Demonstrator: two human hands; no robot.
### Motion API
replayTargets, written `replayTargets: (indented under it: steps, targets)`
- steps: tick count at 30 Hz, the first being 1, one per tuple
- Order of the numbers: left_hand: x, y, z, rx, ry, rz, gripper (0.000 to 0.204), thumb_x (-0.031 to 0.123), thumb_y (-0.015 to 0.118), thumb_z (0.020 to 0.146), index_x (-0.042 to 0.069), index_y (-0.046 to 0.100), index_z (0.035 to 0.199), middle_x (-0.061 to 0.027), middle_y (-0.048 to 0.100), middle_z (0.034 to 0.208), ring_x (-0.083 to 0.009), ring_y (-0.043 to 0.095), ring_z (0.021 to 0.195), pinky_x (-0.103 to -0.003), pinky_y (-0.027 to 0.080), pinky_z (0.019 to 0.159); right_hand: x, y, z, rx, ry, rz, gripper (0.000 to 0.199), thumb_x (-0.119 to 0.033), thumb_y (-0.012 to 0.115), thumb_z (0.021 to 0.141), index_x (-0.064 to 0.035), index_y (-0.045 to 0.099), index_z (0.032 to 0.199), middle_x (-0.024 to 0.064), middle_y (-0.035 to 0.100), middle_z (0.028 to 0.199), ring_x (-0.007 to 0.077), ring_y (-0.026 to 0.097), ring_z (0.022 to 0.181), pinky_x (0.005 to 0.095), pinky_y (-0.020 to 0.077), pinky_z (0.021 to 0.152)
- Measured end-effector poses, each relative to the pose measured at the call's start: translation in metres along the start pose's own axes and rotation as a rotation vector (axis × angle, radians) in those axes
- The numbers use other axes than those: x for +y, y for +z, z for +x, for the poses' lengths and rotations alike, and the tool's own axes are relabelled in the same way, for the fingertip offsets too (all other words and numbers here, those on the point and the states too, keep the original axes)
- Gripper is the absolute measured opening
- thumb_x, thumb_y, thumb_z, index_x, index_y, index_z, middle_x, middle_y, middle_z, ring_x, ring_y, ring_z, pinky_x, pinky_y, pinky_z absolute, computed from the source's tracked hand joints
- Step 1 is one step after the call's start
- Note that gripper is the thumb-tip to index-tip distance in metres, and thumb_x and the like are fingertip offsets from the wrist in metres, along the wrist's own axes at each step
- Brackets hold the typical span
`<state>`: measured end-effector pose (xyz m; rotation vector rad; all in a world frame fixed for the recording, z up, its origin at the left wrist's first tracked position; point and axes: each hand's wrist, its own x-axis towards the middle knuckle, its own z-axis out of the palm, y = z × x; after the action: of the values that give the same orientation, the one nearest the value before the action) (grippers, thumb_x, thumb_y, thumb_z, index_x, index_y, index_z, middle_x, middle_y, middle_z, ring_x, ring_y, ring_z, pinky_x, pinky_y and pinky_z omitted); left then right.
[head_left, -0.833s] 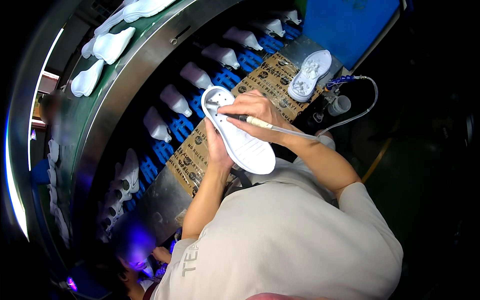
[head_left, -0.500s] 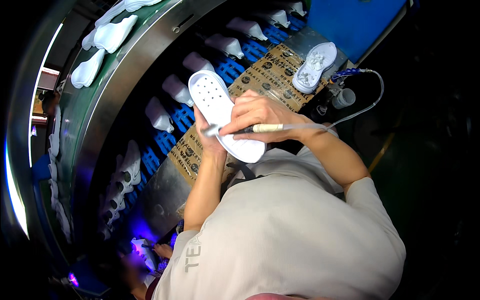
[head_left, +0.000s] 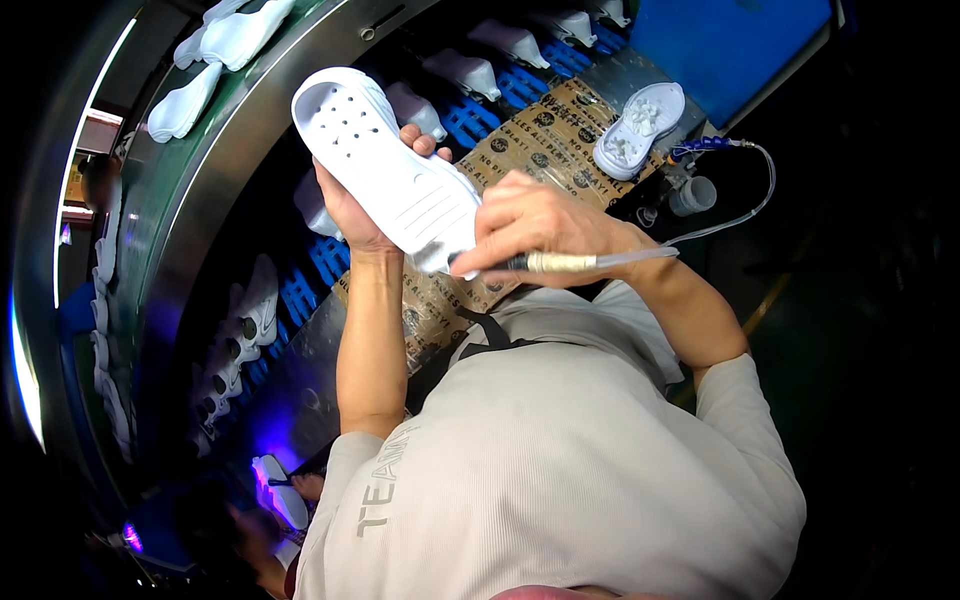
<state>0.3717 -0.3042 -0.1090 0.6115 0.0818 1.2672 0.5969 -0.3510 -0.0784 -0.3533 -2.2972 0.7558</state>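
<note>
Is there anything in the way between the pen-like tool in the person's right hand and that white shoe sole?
Nothing visible. The left hand holds the white sole up from behind, and the right hand brings the pen-like tool to the sole's near end; its tip looks to be at the edge, with no object between.

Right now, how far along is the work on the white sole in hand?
Done: cannot tell. In hand: left hand holds the white sole up; right hand puts a pen-like tool to its heel end. Left: another sole lies on the patterned mat.
</note>
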Motion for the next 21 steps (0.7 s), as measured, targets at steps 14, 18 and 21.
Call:
replayTargets:
  steps: [14,18,21]
  targets:
    - [0.037,0.046,0.038,-0.121,-0.188,0.487,0.086,0.063,0.015,0.105,-0.006,0.061,0.127,-0.0220,0.071,0.092,-0.0326,0.072,0.081,-0.044,0.062,0.074,-0.008,-0.018,0.008,0.058,0.067,-0.046,0.032,-0.015,0.085,0.079,-0.0156,0.081,0.111,-0.0009,0.067,0.082,0.0162,0.060,0.080,0.0325,0.0432,0.078]
    - [0.033,0.050,0.050,-0.009,-0.252,0.837,0.068,0.056,0.041,0.107,-0.004,0.060,0.135,-0.0236,0.073,0.103,-0.0287,0.077,0.080,-0.037,0.066,0.069,-0.007,-0.023,0.005,-0.205,-0.040,0.177,0.029,-0.014,0.083,0.082,-0.0153,0.081,0.111,-0.0005,0.066,0.083,0.0169,0.061,0.080,0.0337,0.0443,0.081]
    - [0.026,0.057,0.052,0.209,-0.333,1.024,0.068,0.060,0.051,0.103,-0.001,0.068,0.129,-0.0230,0.073,0.110,-0.0250,0.074,0.092,-0.031,0.062,0.075,-0.003,-0.020,0.000,0.063,0.105,0.072,0.029,-0.013,0.084,0.081,-0.0151,0.081,0.110,-0.0003,0.066,0.082,0.0166,0.061,0.080,0.0343,0.0443,0.082]
